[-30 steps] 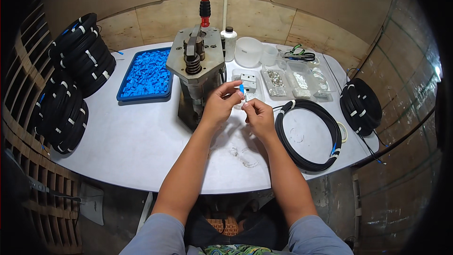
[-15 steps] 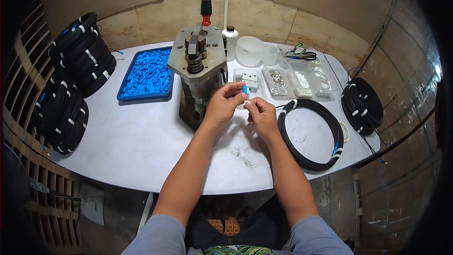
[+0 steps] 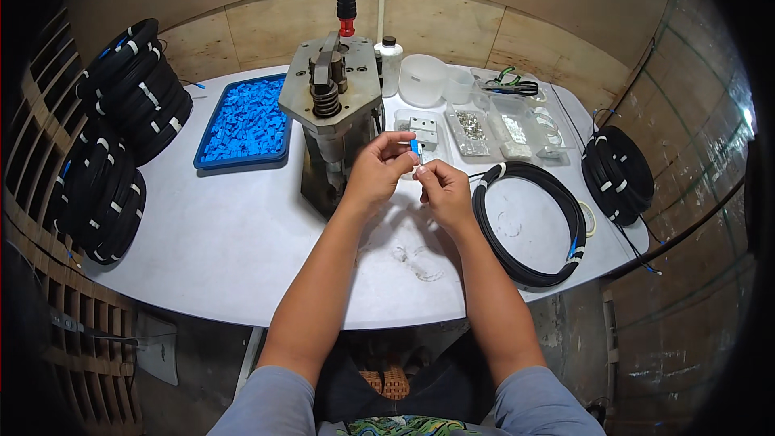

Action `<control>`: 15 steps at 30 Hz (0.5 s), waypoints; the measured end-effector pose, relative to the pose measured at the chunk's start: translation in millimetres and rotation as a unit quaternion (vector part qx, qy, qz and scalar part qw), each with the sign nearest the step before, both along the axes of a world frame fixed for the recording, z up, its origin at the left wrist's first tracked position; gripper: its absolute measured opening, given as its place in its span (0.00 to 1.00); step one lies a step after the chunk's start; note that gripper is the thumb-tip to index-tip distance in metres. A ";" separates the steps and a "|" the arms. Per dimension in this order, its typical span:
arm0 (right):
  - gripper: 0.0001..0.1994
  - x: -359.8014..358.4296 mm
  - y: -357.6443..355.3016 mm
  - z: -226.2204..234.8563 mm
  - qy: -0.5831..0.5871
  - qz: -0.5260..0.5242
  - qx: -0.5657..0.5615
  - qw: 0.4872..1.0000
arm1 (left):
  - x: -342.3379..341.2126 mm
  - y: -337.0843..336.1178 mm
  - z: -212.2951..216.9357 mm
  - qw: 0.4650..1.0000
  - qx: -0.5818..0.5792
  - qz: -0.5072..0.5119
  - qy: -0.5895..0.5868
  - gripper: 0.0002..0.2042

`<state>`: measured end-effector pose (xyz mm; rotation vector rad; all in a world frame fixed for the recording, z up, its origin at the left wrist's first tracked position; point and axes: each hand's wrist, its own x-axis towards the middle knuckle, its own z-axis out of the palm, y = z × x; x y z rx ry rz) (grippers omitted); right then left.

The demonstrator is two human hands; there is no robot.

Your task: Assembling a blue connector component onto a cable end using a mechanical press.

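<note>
Over the middle of the white table, both my hands meet around a small blue connector piece (image 3: 416, 147). My left hand (image 3: 377, 169) pinches it between thumb and fingertips. Just below and to the right, the thumb and fingers of my right hand (image 3: 444, 191) are pressed together at the lower end of the piece, on something too small to make out. A thin black cable leads from behind my right hand to a black cable coil (image 3: 537, 276) lying on the table to the right. The gap between the two sets of fingertips is very small.
A metal hand press (image 3: 331, 85) with a red-black handle stands just left of my hands. Left of it is a blue tray (image 3: 242, 165) of blue pieces. Clear boxes of small parts (image 3: 471, 133), tubs and a bottle (image 3: 389, 69) stand behind. Bundled coils (image 3: 617, 178) flank both sides.
The whole view has shifted slightly. My fingers keep nearly the same pinch, with the blue connector piece turned a little between them.
</note>
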<state>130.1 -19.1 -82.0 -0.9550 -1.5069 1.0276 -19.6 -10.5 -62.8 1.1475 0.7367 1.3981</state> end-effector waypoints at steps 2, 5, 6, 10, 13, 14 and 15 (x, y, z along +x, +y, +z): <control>0.11 0.1 0.7 -0.6 0.000 -0.001 0.003 1.000 | -0.3 1.7 -1.8 1.000 0.004 -0.004 -0.005 0.16; 0.11 -0.4 1.4 -2.6 0.009 0.003 0.002 1.000 | -1.5 2.3 -3.9 1.000 0.006 -0.008 -0.013 0.16; 0.11 -0.6 1.5 -3.5 0.006 0.000 0.000 1.000 | -1.6 2.4 -4.0 1.000 0.002 -0.009 -0.015 0.16; 0.12 0.5 2.2 -4.5 -0.001 -0.002 -0.003 1.000 | 0.7 0.0 -1.2 1.000 -0.020 0.001 -0.016 0.16; 0.12 0.0 1.0 -3.3 0.000 0.000 -0.005 1.000 | 0.1 1.1 -2.7 0.999 -0.026 0.004 -0.018 0.17; 0.12 -0.2 1.0 -3.1 0.000 0.000 -0.005 1.000 | 0.0 1.4 -3.0 1.000 -0.026 0.006 -0.012 0.17; 0.11 -0.5 1.1 -2.9 -0.002 0.000 -0.006 1.000 | -0.1 1.6 -3.3 1.000 -0.027 0.007 -0.005 0.17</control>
